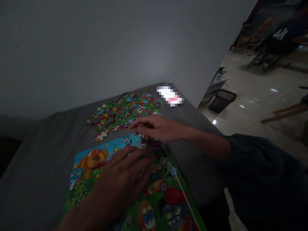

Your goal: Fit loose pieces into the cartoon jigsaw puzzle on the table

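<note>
A colourful cartoon jigsaw board [86, 170] lies on a grey table [43, 154], partly filled in. My left hand [125, 176] lies flat on the board's middle, fingers stretched out. My right hand [156, 128] rests at the board's far edge, fingers curled down onto pieces there; what it holds is hidden. A heap of loose puzzle pieces [122, 112] is spread beyond the board, and a single pale piece [102, 135] lies between the heap and the board.
A pixelated white and pink object [170, 95] sits at the table's far corner by the grey wall. To the right the floor holds a black bin [222, 100], chairs and a seated person [284, 35] far back.
</note>
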{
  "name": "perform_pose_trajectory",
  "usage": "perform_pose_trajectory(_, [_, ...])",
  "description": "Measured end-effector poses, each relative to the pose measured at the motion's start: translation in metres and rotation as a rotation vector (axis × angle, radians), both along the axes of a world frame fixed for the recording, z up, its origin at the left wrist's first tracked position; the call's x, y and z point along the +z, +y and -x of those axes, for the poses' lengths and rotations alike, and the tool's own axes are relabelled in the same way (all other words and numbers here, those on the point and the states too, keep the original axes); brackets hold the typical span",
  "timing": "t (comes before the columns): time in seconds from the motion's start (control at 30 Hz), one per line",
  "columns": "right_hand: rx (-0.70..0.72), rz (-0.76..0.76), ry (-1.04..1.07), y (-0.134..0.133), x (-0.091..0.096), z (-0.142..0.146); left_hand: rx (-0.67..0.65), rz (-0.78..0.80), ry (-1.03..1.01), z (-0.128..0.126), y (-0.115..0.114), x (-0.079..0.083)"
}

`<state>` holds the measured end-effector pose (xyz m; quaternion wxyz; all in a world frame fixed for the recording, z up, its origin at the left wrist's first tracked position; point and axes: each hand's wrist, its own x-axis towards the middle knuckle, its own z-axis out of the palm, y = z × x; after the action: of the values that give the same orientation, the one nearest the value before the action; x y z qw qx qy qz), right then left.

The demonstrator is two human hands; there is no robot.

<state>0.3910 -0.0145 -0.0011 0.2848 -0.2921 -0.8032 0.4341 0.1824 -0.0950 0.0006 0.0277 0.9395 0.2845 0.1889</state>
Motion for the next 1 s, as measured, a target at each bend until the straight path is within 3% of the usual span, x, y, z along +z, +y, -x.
perform_pose_trajectory(0.07, [0.046,0.309,0.076,-0.002,0.0,0.002,0.075,0.003,-0.04,0.022,0.011,0.009])
perform_pose_trajectory(0.13, [0.087,0.517,0.145,-0.003,-0.001,0.004,0.167,0.035,-0.061,0.044,0.02,0.014])
perform_pose_trajectory(0.33, [0.055,0.803,0.327,-0.007,-0.007,0.009,0.384,0.142,-0.14,0.085,0.031,0.01])
perform_pose_trajectory(0.43, [0.062,0.751,0.243,-0.008,-0.007,0.009,0.453,0.2,-0.186,0.094,0.032,0.0])
perform_pose_trajectory(0.67, [-0.002,0.459,-0.008,-0.015,-0.008,0.009,0.426,0.294,-0.221,0.112,0.03,-0.01])
perform_pose_trajectory(0.87, [0.046,0.043,-0.134,-0.023,-0.005,0.013,0.326,0.315,-0.187,0.111,0.027,-0.01])
perform_pose_trajectory(1.0, [0.079,0.131,-0.183,-0.033,-0.006,0.02,0.233,0.353,-0.165,0.103,0.02,-0.007])
